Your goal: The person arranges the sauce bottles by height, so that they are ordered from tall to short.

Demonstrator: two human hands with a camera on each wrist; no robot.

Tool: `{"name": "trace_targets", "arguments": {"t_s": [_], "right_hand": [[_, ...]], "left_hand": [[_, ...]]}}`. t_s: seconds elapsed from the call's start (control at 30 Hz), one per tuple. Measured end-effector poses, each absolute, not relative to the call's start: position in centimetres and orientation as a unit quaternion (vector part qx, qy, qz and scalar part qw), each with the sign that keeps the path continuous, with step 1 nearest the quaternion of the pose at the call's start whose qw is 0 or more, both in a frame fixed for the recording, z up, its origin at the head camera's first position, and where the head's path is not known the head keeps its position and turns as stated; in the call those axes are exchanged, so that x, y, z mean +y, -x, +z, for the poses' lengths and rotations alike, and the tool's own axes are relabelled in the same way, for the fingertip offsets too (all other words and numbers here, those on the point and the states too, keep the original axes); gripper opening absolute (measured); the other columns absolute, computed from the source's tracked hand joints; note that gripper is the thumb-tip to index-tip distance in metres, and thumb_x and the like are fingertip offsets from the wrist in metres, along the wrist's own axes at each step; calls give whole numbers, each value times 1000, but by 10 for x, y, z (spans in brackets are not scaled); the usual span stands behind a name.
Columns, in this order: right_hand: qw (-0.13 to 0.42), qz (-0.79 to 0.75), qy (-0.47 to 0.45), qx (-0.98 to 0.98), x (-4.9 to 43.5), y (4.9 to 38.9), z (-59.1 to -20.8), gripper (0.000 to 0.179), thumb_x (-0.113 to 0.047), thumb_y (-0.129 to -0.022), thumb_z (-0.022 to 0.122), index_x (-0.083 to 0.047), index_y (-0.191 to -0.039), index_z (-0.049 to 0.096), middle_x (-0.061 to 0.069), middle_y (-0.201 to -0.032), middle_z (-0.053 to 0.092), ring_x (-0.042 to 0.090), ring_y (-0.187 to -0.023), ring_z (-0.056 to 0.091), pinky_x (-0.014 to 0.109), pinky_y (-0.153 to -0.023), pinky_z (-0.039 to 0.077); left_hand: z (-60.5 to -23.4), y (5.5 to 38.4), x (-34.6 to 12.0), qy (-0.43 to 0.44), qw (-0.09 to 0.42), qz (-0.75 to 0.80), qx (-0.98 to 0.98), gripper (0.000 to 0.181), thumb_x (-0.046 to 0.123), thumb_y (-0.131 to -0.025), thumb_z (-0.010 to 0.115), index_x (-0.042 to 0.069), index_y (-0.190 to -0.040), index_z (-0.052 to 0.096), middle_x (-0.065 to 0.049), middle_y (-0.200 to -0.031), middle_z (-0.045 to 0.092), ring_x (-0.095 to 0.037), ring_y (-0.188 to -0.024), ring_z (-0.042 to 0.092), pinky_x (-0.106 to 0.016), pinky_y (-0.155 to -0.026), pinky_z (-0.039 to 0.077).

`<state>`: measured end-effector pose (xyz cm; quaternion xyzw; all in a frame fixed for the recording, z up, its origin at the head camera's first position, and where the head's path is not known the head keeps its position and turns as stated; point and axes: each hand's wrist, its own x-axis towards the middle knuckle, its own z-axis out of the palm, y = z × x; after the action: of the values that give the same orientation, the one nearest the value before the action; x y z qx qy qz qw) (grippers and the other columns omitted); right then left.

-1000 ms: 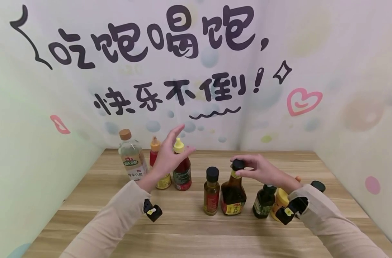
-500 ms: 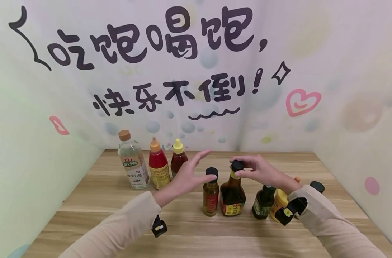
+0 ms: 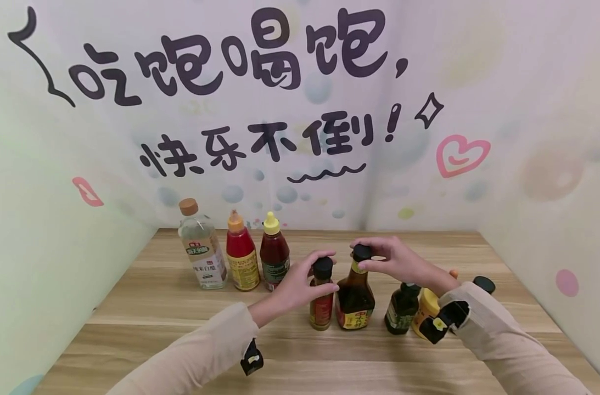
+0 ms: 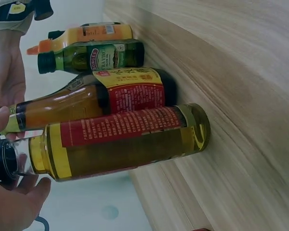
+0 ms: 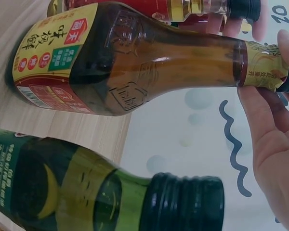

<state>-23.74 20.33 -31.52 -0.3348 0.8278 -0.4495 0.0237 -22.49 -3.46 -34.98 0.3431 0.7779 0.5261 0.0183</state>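
The printed wall (image 3: 418,200) meets the back edge of the wooden table (image 3: 339,370), whose surface runs on broadly between the bottles and the near side. The tall clear bottle (image 3: 201,249) stands towards the back left. The dark sauce bottle (image 3: 355,299) is upright further right, its neck pinched by the right hand (image 3: 401,263). Two squeeze bottles (image 3: 242,260) stand near the clear one. The slim oil bottle (image 3: 321,317) is just beside the sauce bottle, leaving little room; the left hand (image 3: 297,285) curves about its cap, whether gripping I cannot tell. A wider gap separates the sauce bottle from the green bottle (image 3: 401,312).
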Motion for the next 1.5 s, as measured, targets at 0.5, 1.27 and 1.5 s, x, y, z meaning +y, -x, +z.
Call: {"name": "trace_targets", "arguments": {"t_s": [0.5,1.27,1.5], "right_hand": [[34,-447,337,828,203,234,-314,43,-13,-83,62,0,-122,50,18,-116,53,23,-96,59,31,-78,48],[-18,-409,342,846,199,227,-311,45,-6,-78,66,0,-121,51,20,-111,55,26,-93,60,32,-76,49],[4,-430,322,843,198,226,-310,45,-6,-79,65,-1,-121,51,21,-111,55,23,-91,61,28,-73,50]], "left_hand": [[-322,212,-39,-332,52,538,773,40,-1,-78,65,2,-115,50,-17,-105,59,-26,-94,58,-33,-78,48],[-321,212,-37,-336,14,523,783,37,0,-78,65,1,-112,52,-20,-103,59,-26,-94,59,-35,-76,49],[-324,210,-36,-328,1,519,789,37,1,-78,65,2,-112,52,-19,-103,60,-25,-94,59,-34,-75,49]]}}
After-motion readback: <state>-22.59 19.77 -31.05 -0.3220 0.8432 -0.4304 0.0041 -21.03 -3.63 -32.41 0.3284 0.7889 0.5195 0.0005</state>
